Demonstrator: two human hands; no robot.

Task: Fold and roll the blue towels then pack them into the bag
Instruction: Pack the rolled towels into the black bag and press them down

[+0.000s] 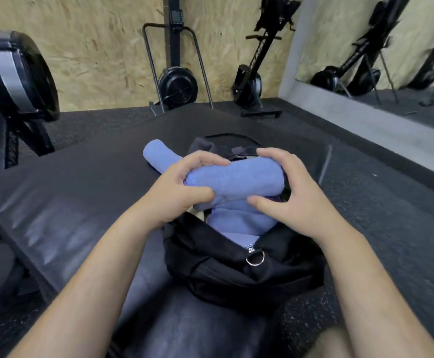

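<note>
I see my left hand (pixel 182 187) and right hand (pixel 288 192), each grip clamped round an end of a rolled blue towel (pixel 236 179) just above the open black bag (pixel 236 270); another roll (pixel 159 156) lies beside it.

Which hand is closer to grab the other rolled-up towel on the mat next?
Left. The left hand grips the held towel right beside the spare roll; the right hand is farther off, across the bag.

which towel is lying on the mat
The far-left roll beside the bag; left hand and right hand grip the second roll, the third towel sits inside.
</note>
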